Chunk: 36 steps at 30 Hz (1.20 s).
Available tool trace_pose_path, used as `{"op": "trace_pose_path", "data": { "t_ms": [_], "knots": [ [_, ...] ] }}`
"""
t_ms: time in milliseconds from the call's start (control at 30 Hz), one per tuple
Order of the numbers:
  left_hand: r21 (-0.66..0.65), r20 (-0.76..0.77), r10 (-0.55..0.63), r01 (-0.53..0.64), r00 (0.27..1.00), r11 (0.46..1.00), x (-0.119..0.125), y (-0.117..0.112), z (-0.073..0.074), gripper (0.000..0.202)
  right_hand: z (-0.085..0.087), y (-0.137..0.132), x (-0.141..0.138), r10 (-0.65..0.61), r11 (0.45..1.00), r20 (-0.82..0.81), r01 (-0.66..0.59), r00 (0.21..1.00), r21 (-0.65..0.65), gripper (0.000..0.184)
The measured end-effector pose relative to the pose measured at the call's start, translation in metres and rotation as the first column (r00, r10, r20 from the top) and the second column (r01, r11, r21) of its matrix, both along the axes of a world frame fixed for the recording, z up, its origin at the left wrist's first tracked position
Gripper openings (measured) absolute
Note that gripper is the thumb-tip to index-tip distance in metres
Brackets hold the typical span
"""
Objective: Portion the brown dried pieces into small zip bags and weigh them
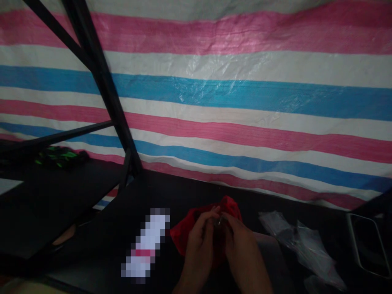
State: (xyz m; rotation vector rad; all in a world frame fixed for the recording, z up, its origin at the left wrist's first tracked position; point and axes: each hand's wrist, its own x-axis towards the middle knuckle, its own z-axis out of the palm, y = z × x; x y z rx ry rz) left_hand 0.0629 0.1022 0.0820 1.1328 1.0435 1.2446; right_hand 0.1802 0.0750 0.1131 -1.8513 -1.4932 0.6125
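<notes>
My left hand [201,230] and my right hand [239,234] are close together at the lower middle of the head view. Their fingers are bent and pinched on a small shiny, see-through-looking thing [219,221], too dark and small to name. Under and behind both hands lies a crumpled red piece [186,226] of thin cloth or film, partly covered by the hands and wrists. A pale, pixelated strip [148,241] with a reddish band is to the left of it.
Clear plastic bags [315,249] lie on the black table [171,188] to the right. Beyond them is a phone-like dark object with a light rim [369,245]. A black metal frame [104,85] rises at left, before a striped sheet [229,94]. A green-and-black item [58,157] lies far left.
</notes>
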Motion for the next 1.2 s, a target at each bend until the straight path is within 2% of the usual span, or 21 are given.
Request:
{"op": "trace_pose_path", "data": {
  "t_ms": [133, 267, 433, 533, 833, 967, 1133, 1200],
  "knots": [
    [-0.034, 0.010, 0.124, -0.124, 0.992, 0.992, -0.003, 0.003, 0.001, 0.038, 0.014, -0.001, -0.001, -0.060, 0.997, -0.031, 0.058, 0.998, -0.058, 0.037],
    [0.030, -0.085, 0.176, -0.174, 0.981, 0.984, -0.007, 0.004, -0.002, 0.039, 0.017, 0.001, 0.002, -0.128, 0.992, -0.095, 0.127, 0.987, -0.017, 0.030],
    [0.053, -0.142, 0.005, 0.002, 0.990, 0.999, -0.009, 0.005, -0.011, 0.036, 0.014, 0.003, 0.001, -0.105, 0.994, -0.149, 0.108, 0.983, 0.015, 0.031],
    [0.041, -0.118, 0.018, -0.013, 0.993, 0.999, -0.009, 0.006, -0.012, 0.033, 0.013, 0.003, 0.000, -0.071, 0.997, -0.154, 0.072, 0.985, -0.002, 0.033],
    [0.029, -0.091, 0.068, -0.066, 0.994, 0.997, -0.009, 0.006, -0.004, 0.031, 0.010, 0.003, 0.004, -0.130, 0.991, -0.110, 0.131, 0.985, 0.008, 0.035],
    [0.007, -0.201, -0.006, 0.008, 0.980, 1.000, -0.012, 0.007, -0.007, 0.042, 0.008, 0.004, 0.003, -0.137, 0.990, -0.110, 0.139, 0.984, 0.011, 0.034],
    [0.061, -0.296, -0.070, 0.092, 0.953, 0.994, -0.019, 0.008, -0.013, 0.035, 0.007, 0.005, 0.001, -0.175, 0.982, -0.131, 0.182, 0.976, 0.043, 0.033],
    [0.090, -0.292, -0.072, 0.102, 0.954, 0.991, -0.021, 0.009, -0.012, 0.030, 0.007, 0.005, 0.000, -0.150, 0.988, -0.135, 0.155, 0.979, 0.023, 0.035]
  ]
}}
